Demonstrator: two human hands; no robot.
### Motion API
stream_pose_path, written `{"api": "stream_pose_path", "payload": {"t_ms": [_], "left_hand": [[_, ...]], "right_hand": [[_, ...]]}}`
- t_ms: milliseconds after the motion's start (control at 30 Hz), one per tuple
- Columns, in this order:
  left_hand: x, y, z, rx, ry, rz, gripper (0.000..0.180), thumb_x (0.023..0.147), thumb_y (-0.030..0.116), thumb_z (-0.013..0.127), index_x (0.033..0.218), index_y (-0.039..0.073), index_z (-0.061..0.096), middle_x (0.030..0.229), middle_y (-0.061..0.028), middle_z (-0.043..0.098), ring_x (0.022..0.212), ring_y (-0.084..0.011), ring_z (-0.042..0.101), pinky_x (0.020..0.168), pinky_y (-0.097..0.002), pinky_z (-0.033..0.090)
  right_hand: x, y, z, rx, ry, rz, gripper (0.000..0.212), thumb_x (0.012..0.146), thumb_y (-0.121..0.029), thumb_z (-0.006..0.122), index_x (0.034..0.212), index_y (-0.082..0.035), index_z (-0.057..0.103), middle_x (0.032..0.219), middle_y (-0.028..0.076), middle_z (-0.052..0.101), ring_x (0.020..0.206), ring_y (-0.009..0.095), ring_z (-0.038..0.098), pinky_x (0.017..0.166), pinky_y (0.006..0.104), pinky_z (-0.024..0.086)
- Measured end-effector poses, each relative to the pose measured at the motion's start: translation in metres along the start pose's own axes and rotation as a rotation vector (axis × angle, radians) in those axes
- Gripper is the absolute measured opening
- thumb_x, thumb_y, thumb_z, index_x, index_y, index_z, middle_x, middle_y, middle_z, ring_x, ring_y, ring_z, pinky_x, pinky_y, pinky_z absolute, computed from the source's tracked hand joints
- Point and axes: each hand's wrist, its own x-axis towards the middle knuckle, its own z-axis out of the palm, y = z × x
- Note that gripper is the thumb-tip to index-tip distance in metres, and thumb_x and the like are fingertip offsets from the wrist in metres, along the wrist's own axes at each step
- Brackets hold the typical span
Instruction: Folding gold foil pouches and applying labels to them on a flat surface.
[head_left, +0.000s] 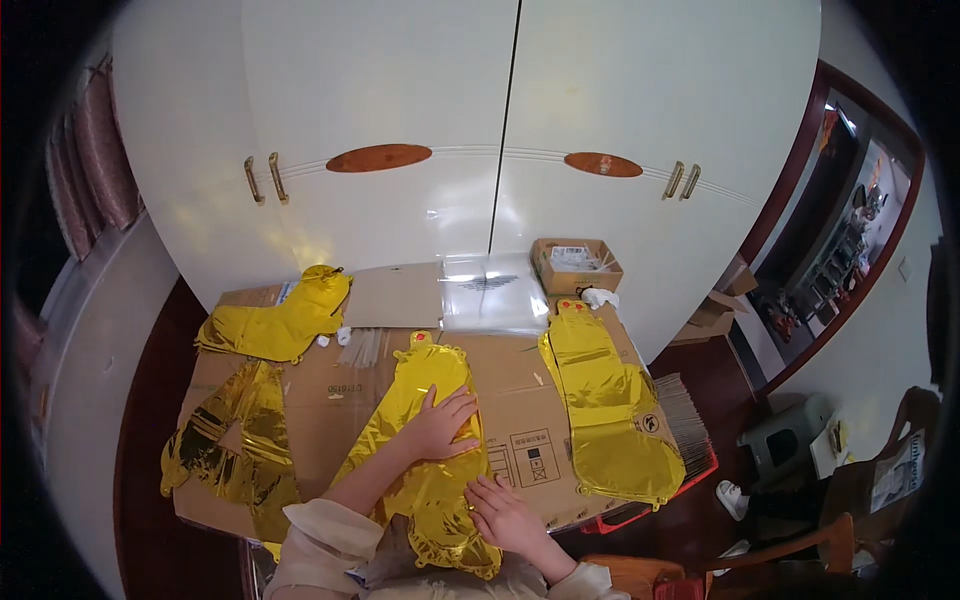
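Note:
A flat gold foil balloon (428, 375) lies in front of me on a table covered with brown cardboard. My left hand (445, 425) rests on its middle, fingers spread and palm down. Lower down, my right hand (502, 513) lies along the balloon's right edge with its fingers stretched out. Neither hand grips anything. To the right is a second gold foil balloon (615, 410), also flat. Two more gold foil pieces are on the left: a curved one (275, 320) at the back and a crumpled, shiny one (235, 435) nearer me.
Clear plastic bags (493, 292) lie at the back beside a small cardboard box (577, 265). Thin translucent strips (365, 347) are near the left balloon. A white cabinet (380, 90) stands behind the table. A wooden chair (800, 545) is at the lower right, with a person's shoe (732, 500) nearby.

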Motion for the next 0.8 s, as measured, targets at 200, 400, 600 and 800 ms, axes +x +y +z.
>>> {"api": "stream_pose_path", "payload": {"t_ms": [200, 400, 600, 800], "left_hand": [[0.003, 0.001, -0.004, 0.018, -0.032, 0.003, 0.067, 0.091, 0.055, 0.055, 0.138, 0.007, 0.046, 0.147, -0.0104, 0.041, 0.143, -0.0274, 0.031, 0.111, -0.0669, 0.016], [0.007, 0.002, -0.005, 0.119, -0.07, 0.001, 0.068, 0.093, 0.055, 0.053, 0.141, 0.007, 0.044, 0.151, -0.0114, 0.039, 0.143, -0.0303, 0.031, 0.113, -0.0648, 0.016], [0.023, -0.016, -0.006, 0.172, -0.079, -0.003, 0.075, 0.091, 0.061, 0.05, 0.143, 0.007, 0.041, 0.151, -0.0107, 0.04, 0.145, -0.0289, 0.029, 0.116, -0.0609, 0.015], [0.035, -0.025, -0.014, 0.219, -0.172, -0.061, 0.111, 0.073, 0.08, 0.056, 0.149, 0.004, 0.031, 0.157, -0.0124, 0.029, 0.147, -0.0327, 0.021, 0.117, -0.0596, 0.01]], "right_hand": [[-0.001, 0.0, 0.0, -0.009, 0.009, -0.007, 0.038, 0.088, -0.017, 0.06, 0.123, -0.002, 0.061, 0.128, 0.013, 0.06, 0.127, 0.027, 0.052, 0.111, 0.0449, 0.036], [0.0, 0.0, 0.0, -0.001, 0.004, -0.004, 0.037, 0.088, -0.016, 0.06, 0.122, -0.002, 0.061, 0.126, 0.013, 0.06, 0.125, 0.028, 0.053, 0.111, 0.0452, 0.037], [0.0, 0.0, 0.001, 0.017, 0.029, 0.005, 0.035, 0.088, -0.016, 0.06, 0.12, -0.003, 0.063, 0.124, 0.013, 0.062, 0.123, 0.027, 0.055, 0.11, 0.0457, 0.038], [-0.003, 0.0, 0.002, 0.026, 0.03, 0.021, 0.034, 0.089, -0.018, 0.061, 0.12, -0.004, 0.065, 0.124, 0.012, 0.063, 0.124, 0.026, 0.055, 0.111, 0.0477, 0.036]]}}
